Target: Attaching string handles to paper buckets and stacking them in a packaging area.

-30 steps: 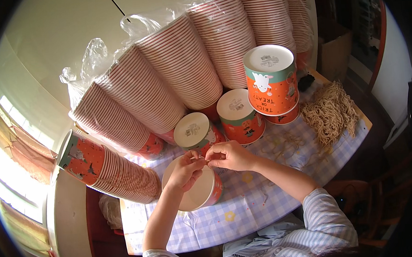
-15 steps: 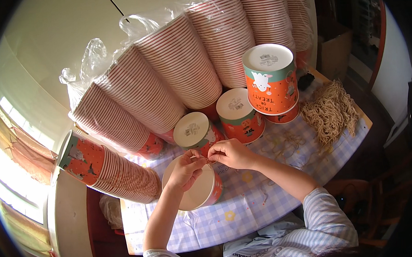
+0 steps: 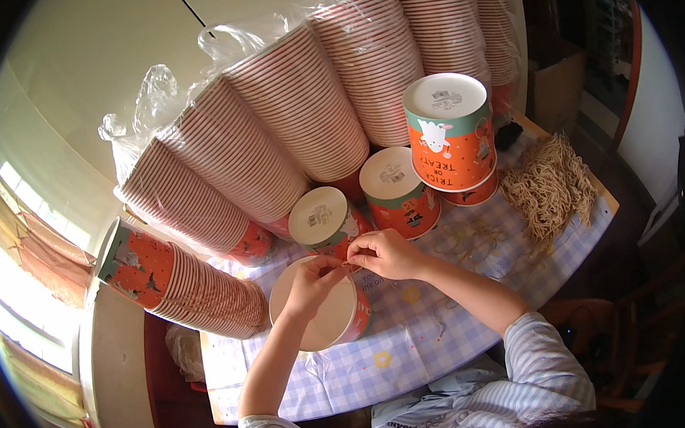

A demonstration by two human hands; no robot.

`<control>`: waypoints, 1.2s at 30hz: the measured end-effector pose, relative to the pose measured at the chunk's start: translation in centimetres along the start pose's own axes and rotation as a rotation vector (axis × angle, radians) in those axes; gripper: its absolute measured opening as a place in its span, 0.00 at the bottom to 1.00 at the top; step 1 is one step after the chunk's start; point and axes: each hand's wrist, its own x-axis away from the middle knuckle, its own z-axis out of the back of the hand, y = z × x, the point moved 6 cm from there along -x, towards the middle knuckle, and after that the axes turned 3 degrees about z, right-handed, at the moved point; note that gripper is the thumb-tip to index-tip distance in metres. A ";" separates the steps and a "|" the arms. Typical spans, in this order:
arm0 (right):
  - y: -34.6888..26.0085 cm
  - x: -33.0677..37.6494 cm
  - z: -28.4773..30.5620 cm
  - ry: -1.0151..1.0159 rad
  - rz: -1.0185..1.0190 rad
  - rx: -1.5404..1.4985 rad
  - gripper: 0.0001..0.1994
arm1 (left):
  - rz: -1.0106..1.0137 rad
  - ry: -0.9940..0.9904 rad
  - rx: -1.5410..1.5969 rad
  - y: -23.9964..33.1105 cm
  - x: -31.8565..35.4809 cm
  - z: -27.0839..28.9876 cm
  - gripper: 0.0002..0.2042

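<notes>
A white-lined paper bucket (image 3: 311,324) with an orange outside stands on the table with its mouth toward me. Over its far right rim, my left hand (image 3: 315,284) is closed with fingers and thumb pinched together. My right hand (image 3: 383,255) is closed the same way, its fingertips meeting the left ones at the rim. Whatever lies between the fingertips is too small to make out. Just beyond my hands, an upside-down bucket (image 3: 319,215) shows its white base. Another inverted bucket (image 3: 397,175) stands to its right.
Tall nested bucket stacks (image 3: 298,108) in clear plastic line the back. One stack (image 3: 199,287) leans at left. Two upturned buckets, one atop the other (image 3: 451,150), stand at right beside a heap of beige cords (image 3: 550,187). Loose cords lie on the checked tablecloth (image 3: 412,357).
My left hand has turned over, its back now showing, and moved slightly up and right. My right hand has shifted only a little. The buckets have stayed in place.
</notes>
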 end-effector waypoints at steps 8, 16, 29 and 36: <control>0.7 0.2 -0.3 -0.051 -0.052 0.061 0.05 | -0.033 -0.014 0.114 0.0 -0.1 0.0 0.03; 0.7 0.3 -0.7 -0.077 -0.106 0.035 0.07 | 0.025 -0.005 0.166 -0.4 -0.1 0.5 0.03; 0.4 0.3 -0.9 -0.117 -0.073 0.033 0.05 | 0.073 0.057 0.210 -0.6 0.0 1.0 0.01; -0.1 0.3 -0.9 -0.158 -0.014 0.088 0.04 | 0.034 0.089 0.134 -0.4 -0.3 0.9 0.03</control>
